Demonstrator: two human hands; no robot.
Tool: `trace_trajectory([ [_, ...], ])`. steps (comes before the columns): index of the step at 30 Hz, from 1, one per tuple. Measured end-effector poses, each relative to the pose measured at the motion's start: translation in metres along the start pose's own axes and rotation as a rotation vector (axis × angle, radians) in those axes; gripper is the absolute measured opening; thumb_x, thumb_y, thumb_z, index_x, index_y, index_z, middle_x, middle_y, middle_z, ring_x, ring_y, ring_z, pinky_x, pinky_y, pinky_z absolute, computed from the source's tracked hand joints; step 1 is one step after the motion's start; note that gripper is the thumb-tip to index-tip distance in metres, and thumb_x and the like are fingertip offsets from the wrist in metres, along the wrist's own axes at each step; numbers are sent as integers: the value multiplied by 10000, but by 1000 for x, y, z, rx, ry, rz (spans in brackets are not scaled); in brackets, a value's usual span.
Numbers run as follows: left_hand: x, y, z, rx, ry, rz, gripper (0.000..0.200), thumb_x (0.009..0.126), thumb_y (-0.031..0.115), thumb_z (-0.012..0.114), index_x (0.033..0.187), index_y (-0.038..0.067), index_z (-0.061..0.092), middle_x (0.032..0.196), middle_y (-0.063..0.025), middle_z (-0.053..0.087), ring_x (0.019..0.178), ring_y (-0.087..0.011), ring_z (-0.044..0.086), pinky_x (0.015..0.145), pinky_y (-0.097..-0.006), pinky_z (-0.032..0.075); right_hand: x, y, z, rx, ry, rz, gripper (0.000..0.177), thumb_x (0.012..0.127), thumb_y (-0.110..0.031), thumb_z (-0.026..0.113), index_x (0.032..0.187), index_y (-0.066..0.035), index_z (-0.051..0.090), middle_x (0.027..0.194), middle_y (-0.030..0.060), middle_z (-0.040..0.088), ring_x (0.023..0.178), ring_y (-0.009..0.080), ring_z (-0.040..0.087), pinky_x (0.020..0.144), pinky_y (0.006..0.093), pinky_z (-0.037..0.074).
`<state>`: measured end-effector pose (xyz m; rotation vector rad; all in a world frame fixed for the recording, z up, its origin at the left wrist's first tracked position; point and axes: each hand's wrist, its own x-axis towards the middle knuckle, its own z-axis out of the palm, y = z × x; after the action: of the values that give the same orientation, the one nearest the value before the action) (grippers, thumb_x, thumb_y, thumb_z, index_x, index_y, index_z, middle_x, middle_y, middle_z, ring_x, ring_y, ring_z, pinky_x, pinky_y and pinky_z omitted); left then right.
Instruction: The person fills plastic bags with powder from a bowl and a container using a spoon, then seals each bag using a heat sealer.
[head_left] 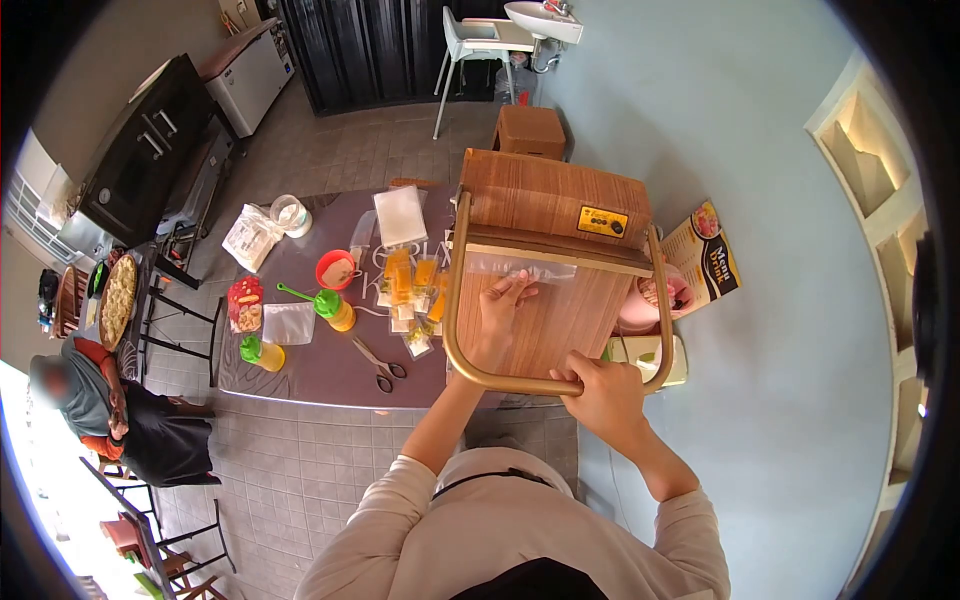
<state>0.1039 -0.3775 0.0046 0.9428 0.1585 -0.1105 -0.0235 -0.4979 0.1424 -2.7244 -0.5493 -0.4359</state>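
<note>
A wood-patterned sealing machine (550,190) stands at the right end of the table. My right hand (608,395) is closed around the front bar of its gold U-shaped handle (510,382). Through the handle's frame reaches my left hand (508,300), its bent fingers at a clear plastic bag (552,272) lying along the machine's sealing edge. Those fingers seem to pinch the bag's lower part. Left of the machine lie several small clear packets with orange and pale contents (402,280).
On the table are scissors (380,365), two green-capped squeeze bottles (335,310) (263,353), a red bowl (336,268), a stack of clear bags (400,215) and a white tub (290,214). A menu card (708,255) leans by the wall. Another person (125,420) stands at left.
</note>
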Motion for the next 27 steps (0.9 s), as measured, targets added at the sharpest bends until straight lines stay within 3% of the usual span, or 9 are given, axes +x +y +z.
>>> trace_trajectory([
  [15,-3,6,4,16,2,-5,237,807,241,637,884,18,650,873,-79,656,715,-106,590,577,-193,359,0,1,1,12,-5,0,264,722,-193,661,595,-104,448,464,10,488,399,205,501,377,312,364],
  [27,-2,6,3,53,-10,-37,224,799,271,641,901,72,637,899,-33,652,758,-91,592,619,-199,372,-3,2,6,21,-19,20,251,720,-188,662,601,-105,458,468,15,492,410,212,507,384,321,367],
])
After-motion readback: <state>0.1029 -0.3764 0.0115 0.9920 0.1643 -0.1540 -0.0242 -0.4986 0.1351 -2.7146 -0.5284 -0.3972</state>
